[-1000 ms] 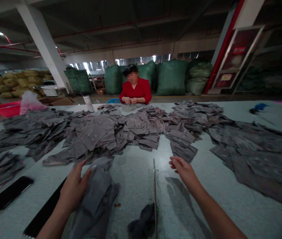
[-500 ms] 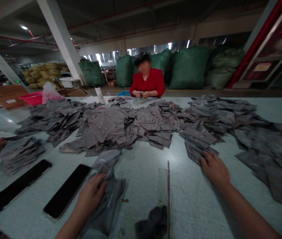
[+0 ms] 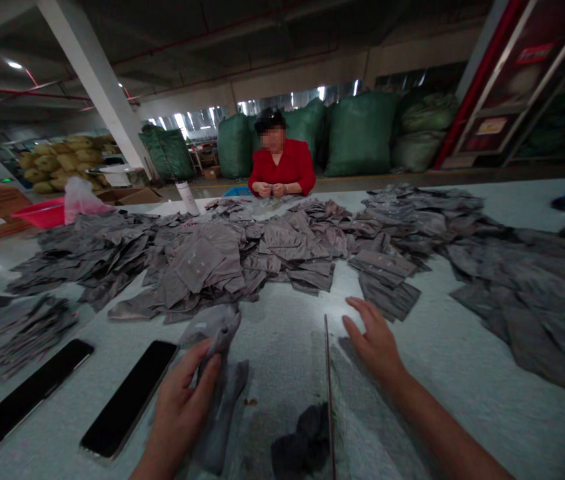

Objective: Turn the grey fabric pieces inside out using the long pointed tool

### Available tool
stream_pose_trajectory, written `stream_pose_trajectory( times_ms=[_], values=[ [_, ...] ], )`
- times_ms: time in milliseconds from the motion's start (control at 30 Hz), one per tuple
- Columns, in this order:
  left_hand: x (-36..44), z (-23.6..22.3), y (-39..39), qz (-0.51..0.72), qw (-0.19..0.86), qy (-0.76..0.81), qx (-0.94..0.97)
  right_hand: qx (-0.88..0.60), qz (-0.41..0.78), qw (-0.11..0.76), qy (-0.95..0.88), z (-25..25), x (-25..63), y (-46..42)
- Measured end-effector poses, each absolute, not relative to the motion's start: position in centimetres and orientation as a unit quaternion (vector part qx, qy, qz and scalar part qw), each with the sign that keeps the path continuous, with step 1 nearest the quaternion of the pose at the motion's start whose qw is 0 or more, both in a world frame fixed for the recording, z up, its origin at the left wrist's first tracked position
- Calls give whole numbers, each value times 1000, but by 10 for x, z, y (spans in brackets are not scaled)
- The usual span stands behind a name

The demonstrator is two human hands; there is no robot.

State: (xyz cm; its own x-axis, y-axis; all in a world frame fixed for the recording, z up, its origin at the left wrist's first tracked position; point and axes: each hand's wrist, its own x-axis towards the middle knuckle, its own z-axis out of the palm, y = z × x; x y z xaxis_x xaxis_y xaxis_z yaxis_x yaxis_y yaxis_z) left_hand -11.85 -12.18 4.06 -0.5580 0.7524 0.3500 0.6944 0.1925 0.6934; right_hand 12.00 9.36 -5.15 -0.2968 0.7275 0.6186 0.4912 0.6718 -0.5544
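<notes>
On the worktop (image 3: 277,347) beside the nearer phone (image 3: 130,400), left hand (image 3: 187,393) has grey cloth (image 3: 220,393) between thumb and fingers, probably to control its folds, while right hand (image 3: 375,337), apparently empty, fingers apart, sits near the thin rod (image 3: 329,393).

Grey fabric piece (image 3: 223,400): limp, creased, gripped and bunched near its far end, small pale patch there, rest trailing toward the camera. Thin rod (image 3: 329,387): straight, right of the fabric, apart from it; can't tell if it's flat or raised. Grey cut pieces (image 3: 207,260): loose overlapping heap, beyond both.
</notes>
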Motion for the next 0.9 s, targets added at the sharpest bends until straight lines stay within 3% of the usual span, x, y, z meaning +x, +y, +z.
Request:
stream_pose_trajectory(
  times_ms=[200,400,667,900],
  values=[
    [-78,40,-86,514,254,666,478,-253,350,444,-785,-31,74,46],
    [-60,22,-59,580,490,540,362,-202,359,470,-781,-21,76,38],
    [-63,19,-40,478,362,618,509,-326,327,439,-770,-18,98,26],
    [-57,14,-32,521,357,614,474,-361,355,422,-753,-18,104,19]
  ],
)
